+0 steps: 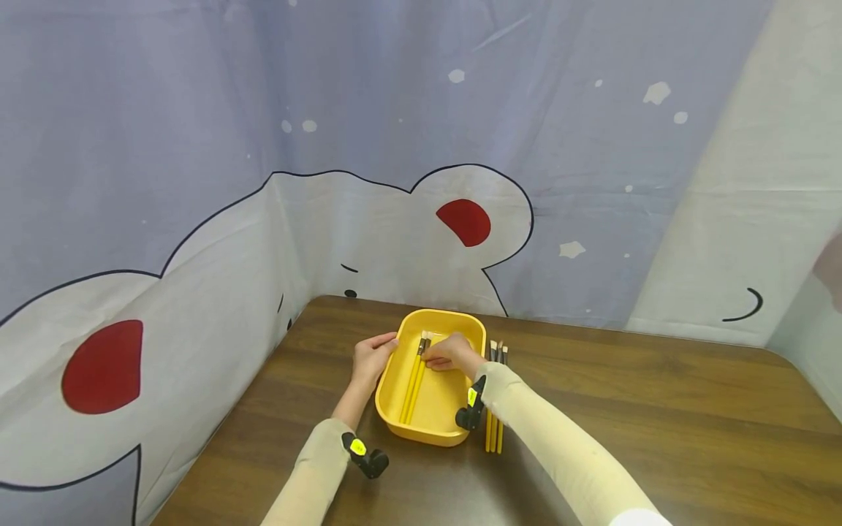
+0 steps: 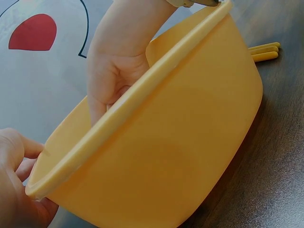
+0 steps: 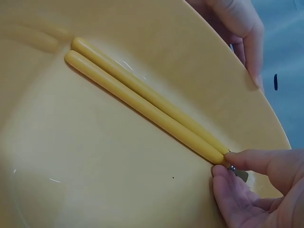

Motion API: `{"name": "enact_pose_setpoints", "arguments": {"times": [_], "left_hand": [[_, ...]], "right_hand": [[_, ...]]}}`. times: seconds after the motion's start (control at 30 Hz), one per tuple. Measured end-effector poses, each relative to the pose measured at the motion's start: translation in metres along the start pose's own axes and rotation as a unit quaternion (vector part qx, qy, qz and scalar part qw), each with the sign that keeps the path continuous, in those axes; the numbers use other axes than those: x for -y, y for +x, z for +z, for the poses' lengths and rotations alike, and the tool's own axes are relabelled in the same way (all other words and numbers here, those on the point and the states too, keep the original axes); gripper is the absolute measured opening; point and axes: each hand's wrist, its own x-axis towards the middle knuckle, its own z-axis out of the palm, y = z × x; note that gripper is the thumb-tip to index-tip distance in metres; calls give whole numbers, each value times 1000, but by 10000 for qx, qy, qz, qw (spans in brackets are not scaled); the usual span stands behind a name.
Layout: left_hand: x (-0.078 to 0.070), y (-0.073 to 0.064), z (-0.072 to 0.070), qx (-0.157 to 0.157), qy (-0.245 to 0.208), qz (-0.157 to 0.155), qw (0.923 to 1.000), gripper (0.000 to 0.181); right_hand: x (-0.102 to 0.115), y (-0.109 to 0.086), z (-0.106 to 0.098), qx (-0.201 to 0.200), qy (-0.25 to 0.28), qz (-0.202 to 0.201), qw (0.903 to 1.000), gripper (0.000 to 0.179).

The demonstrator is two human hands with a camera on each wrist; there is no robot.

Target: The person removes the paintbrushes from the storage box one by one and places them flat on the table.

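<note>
A yellow plastic basin [image 1: 430,438] with rounded corners stands on the table. At its left rim my left hand [image 1: 370,361] grips the wall, thumb and fingers on opposite sides of the edge in the left wrist view. Two paintbrushes [image 3: 147,109] with yellow handles and pale bristles lie side by side on the basin floor, along its left wall. My right hand [image 1: 454,354] reaches into the basin and pinches the nearer paintbrush between thumb and fingers, just at the metal collar. Its bristle end is partly hidden by the fingers.
Three more paintbrushes [image 1: 493,431] lie parallel on the wooden table [image 1: 631,424], close along the basin's right side, bristles away from me; my right forearm covers part of them. A printed cloth [image 1: 368,219] hangs behind the table and along its left side.
</note>
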Motion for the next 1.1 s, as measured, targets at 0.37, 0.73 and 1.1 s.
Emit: {"name": "enact_pose_setpoints", "arguments": {"times": [0.37, 0.73, 1.1], "left_hand": [[0, 1, 0, 28, 26, -69, 10000, 27], [0, 1, 0, 41, -29, -114, 9999, 28], [2, 2, -1, 47, -15, -111, 9999, 28]], "right_hand": [[4, -5, 4, -367, -823, -324, 9954, 15], [10, -10, 7, -466, -1352, -412, 9889, 16], [12, -14, 7, -664, -1851, -563, 9789, 20]]}}
